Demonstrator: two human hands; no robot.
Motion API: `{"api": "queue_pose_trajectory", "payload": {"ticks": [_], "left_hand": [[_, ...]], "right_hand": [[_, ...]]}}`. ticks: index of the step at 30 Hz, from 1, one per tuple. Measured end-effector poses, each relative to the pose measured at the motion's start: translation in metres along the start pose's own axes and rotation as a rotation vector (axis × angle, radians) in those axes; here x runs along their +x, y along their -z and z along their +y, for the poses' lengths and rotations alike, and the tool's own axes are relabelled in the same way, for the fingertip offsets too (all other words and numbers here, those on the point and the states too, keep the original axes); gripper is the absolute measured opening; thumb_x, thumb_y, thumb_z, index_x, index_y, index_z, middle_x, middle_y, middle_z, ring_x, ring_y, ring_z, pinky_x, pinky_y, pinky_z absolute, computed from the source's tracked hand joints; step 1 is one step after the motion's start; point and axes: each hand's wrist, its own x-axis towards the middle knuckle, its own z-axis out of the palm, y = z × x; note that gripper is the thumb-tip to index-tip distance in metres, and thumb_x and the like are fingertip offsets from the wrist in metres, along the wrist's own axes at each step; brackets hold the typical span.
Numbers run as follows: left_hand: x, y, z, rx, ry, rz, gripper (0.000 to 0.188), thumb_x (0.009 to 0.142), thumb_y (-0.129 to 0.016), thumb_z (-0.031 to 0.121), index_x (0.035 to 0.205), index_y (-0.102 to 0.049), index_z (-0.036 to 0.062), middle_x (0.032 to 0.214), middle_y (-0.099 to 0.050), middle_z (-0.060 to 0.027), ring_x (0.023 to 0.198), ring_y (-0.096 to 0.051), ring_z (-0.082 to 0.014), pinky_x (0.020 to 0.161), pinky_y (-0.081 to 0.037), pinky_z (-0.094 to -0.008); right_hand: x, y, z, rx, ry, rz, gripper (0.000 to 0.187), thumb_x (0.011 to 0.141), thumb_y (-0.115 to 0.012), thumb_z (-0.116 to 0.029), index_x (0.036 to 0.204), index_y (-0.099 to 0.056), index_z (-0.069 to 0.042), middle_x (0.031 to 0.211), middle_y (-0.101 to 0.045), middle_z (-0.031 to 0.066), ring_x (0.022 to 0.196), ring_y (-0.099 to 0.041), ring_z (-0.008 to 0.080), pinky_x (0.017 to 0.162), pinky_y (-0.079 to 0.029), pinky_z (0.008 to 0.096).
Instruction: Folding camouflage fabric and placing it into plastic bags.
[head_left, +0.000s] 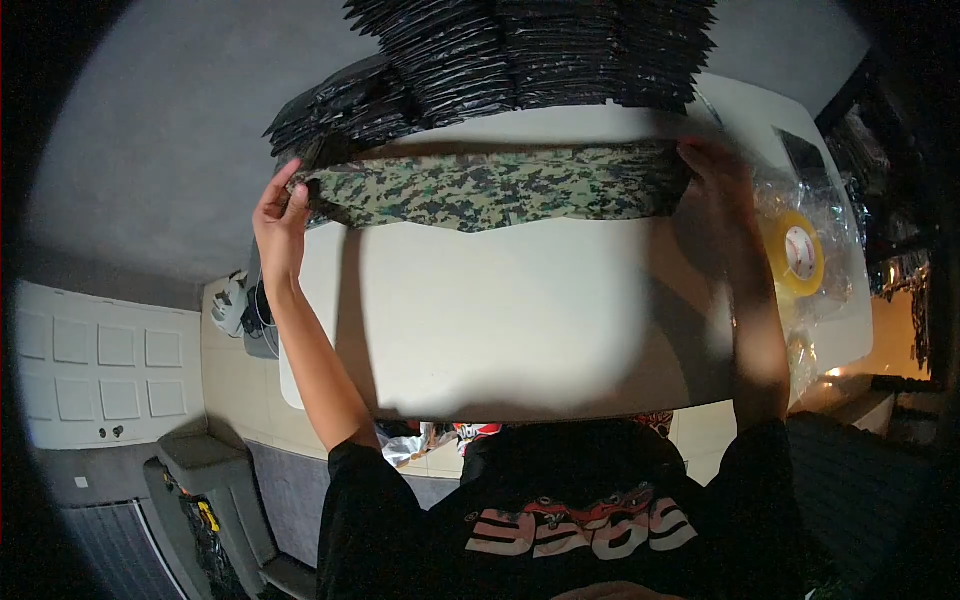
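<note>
A long strip of camouflage fabric in green, tan and black is stretched sideways above the far part of the white table. My left hand pinches its left end between thumb and fingers. At the right end, my right hand grips the fabric; this hand is in shadow and its fingers are partly hidden. The strip's lower edge sags slightly, and its ends look bunched near the hands.
Tall stacks of black plastic packages stand along the table's far edge. To the right, a roll of clear yellowish tape lies among crumpled clear plastic. A white device with a cable sits beyond the left edge.
</note>
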Motion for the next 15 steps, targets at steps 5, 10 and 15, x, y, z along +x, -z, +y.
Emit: {"api": "queue_pose_trajectory", "payload": {"ticks": [5,10,15], "left_hand": [[0.005,0.010,-0.009,0.240,-0.147,0.038,0.036,0.098,-0.074,0.002,0.133,-0.070,0.0007,0.098,-0.068,0.0032,0.087,-0.058,-0.0042,0.079,-0.046,-0.0212],[0.008,0.008,-0.016,0.432,-0.166,0.044,0.021,0.102,-0.071,0.009,0.120,-0.075,-0.0009,0.102,-0.072,0.0002,0.087,-0.058,-0.0055,0.076,-0.045,-0.0211],[0.007,0.006,-0.015,0.377,-0.139,0.061,0.021,0.104,-0.070,0.014,0.119,-0.075,-0.0006,0.102,-0.073,-0.0002,0.086,-0.058,-0.0054,0.075,-0.045,-0.0212]], "right_hand": [[0.000,-0.001,-0.001,-0.007,0.118,-0.018,0.033,0.094,-0.079,-0.017,0.122,-0.074,-0.001,0.119,-0.075,0.0096,0.110,-0.069,0.0186,0.099,-0.053,0.0325],[-0.001,0.001,-0.002,0.011,0.094,0.008,0.035,0.093,-0.080,-0.016,0.124,-0.074,-0.001,0.119,-0.075,0.0097,0.111,-0.069,0.0183,0.100,-0.052,0.0309],[0.006,0.006,0.003,-0.011,0.117,0.012,0.041,0.089,-0.085,-0.016,0.125,-0.073,-0.001,0.121,-0.075,0.0103,0.113,-0.069,0.0187,0.103,-0.051,0.0313]]}}
